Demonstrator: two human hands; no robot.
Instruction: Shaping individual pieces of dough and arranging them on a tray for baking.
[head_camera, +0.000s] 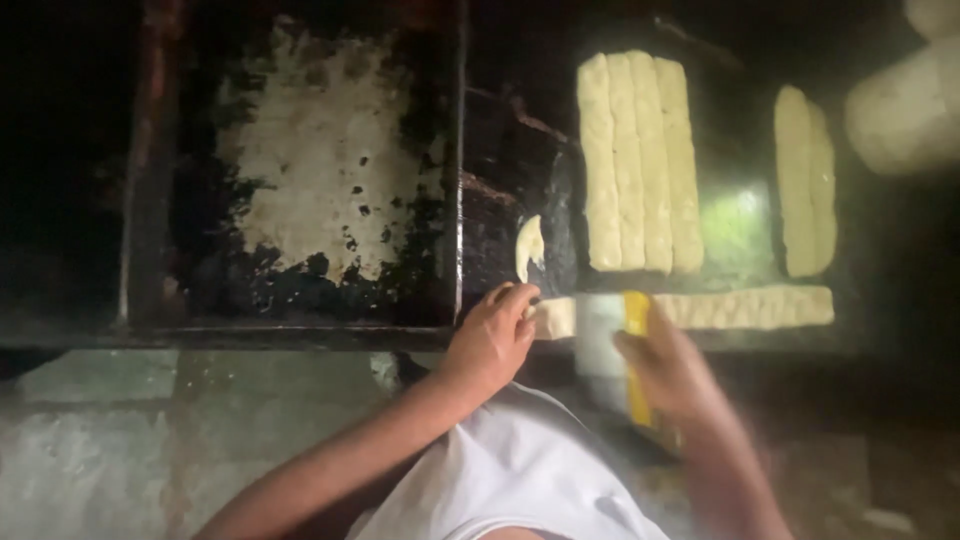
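One package is seen – a slim, upright packet (612, 345), white with a yellow strip down its right side, held in the right hand (668, 372), just right of the left hand (492, 340). No labels, signs or screens are seen.

L hand (492, 340) pins dough strip (745, 306) end, R hand (668, 372) holds yellow-handled scraper (612, 345) on it.

A dark, blackened work surface (510, 190) is seen, on which a large, scorched rectangular metal baking tray (310, 170) is set at left. Pale, long dough strips (640, 160) are laid directly on the surface at right, with a small dough scrap (528, 245) between.
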